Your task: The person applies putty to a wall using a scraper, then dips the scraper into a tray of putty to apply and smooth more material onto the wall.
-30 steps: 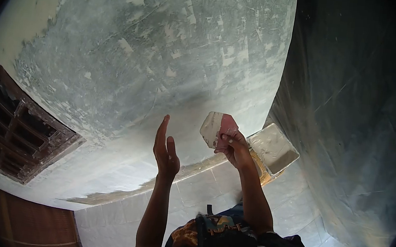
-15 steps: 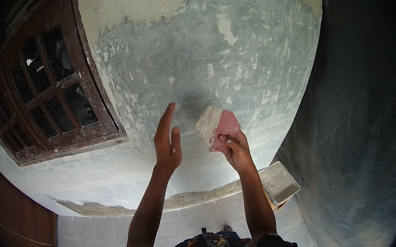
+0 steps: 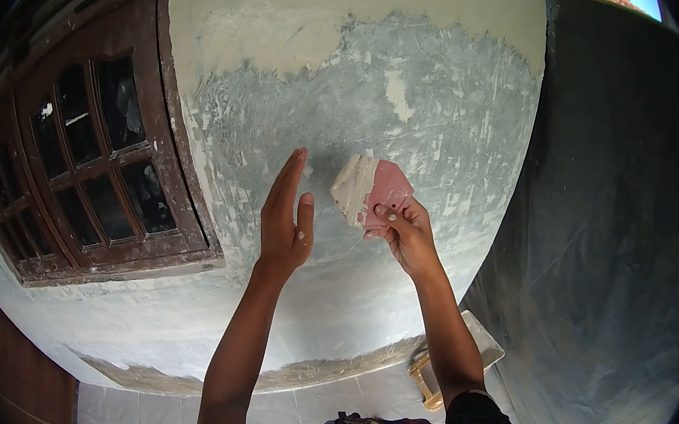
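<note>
A flat pink putty spreader point(image 3: 390, 186) is pinched between the thumb and fingers of my right hand point(image 3: 408, 234). Thick off-white putty point(image 3: 352, 187) coats the spreader's left part. Across a small gap to the left, my left hand point(image 3: 285, 221) is held up edge-on, fingers stretched out and the thumb apart, with nothing in it. Dabs of putty show on both hands. Behind them rises the wall point(image 3: 300, 117), patchy grey with pale smears and a cream band along its top.
On the left is a brown wooden window point(image 3: 105, 154) with small panes. A putty tray point(image 3: 481, 343) sits on a wooden stand point(image 3: 425, 380) at lower right, partly behind my right arm. Dark sheeting point(image 3: 609, 240) hangs at right. Grey tiles point(image 3: 311, 404) cover the floor.
The view has tilted upward, so more of the wall's top shows. Both hands appear slightly higher in the picture; the spreader stays in my right hand.
</note>
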The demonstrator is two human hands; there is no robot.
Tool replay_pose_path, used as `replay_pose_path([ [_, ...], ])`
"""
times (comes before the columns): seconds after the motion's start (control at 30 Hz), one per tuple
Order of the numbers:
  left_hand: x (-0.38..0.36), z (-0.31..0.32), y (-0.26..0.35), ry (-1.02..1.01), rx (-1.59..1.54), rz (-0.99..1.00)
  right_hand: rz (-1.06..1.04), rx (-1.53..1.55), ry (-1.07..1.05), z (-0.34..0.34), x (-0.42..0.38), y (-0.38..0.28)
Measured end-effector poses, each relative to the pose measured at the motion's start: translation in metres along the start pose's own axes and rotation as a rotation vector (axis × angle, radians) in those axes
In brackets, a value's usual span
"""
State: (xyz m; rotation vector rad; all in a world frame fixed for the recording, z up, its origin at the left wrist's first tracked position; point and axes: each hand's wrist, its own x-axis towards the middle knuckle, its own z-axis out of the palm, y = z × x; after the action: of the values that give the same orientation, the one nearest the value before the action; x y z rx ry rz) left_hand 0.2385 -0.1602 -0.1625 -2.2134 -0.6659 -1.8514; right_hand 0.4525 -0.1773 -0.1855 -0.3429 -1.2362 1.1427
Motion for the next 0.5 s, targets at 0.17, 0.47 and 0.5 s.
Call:
replay_pose_path([
  [0.17, 0.047, -0.014, -0.027, 0.008, 0.115, 0.1, -0.254, -0.365, 0.011, 0.01, 0.048, -0.027],
  [0.47, 0.104, -0.007, -0.096, 0.076, 0.361, 0.298, -1.038, -1.409, 0.184, 0.033, 0.171, -0.077],
  [0.5, 0.107, -0.006, -0.103, 0.068, 0.407, 0.327, -1.184, -1.511, 0.217, 0.033, 0.184, -0.078],
])
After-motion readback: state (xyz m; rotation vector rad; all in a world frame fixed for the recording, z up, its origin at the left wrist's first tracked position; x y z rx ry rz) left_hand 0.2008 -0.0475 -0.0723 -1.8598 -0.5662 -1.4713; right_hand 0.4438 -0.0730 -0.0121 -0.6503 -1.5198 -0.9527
